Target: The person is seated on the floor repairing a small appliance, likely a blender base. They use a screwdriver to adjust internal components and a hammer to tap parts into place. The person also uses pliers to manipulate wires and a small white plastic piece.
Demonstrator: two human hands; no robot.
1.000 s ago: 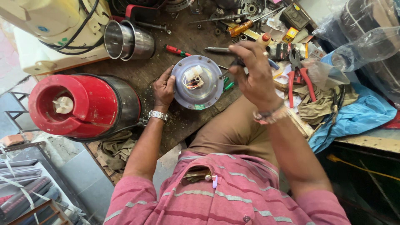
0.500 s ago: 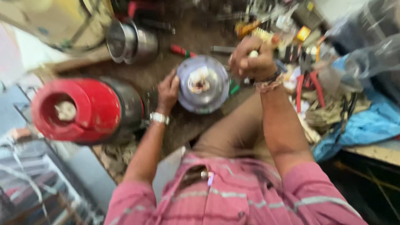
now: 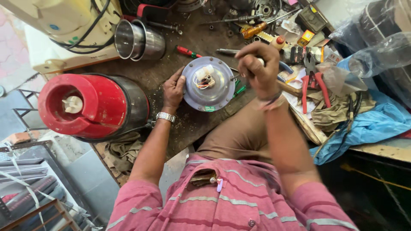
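Head view: left hand (image 3: 173, 90) steadies a round motor plate (image 3: 209, 84); right hand (image 3: 258, 67) clenches a tool handle just right of it.

Plate sits on the workbench (image 3: 192, 124), mid-scene, with the left fingers clasping its left rim. Its wires (image 3: 204, 81) stand exposed at the centre; a slip of the tool could probably nick them, and the plate could skid if the one-handed hold loosens. What the fist holds is mostly hidden. Bench is dark, scuffed and littered: screwdriver (image 3: 188, 52) far, steel cups (image 3: 139, 40) far left, red pliers (image 3: 312, 81) right, red mixer base (image 3: 92, 107) left, any of which a stray elbow might knock. Blue cloth (image 3: 376, 124) lies right; workshop looks cramped.
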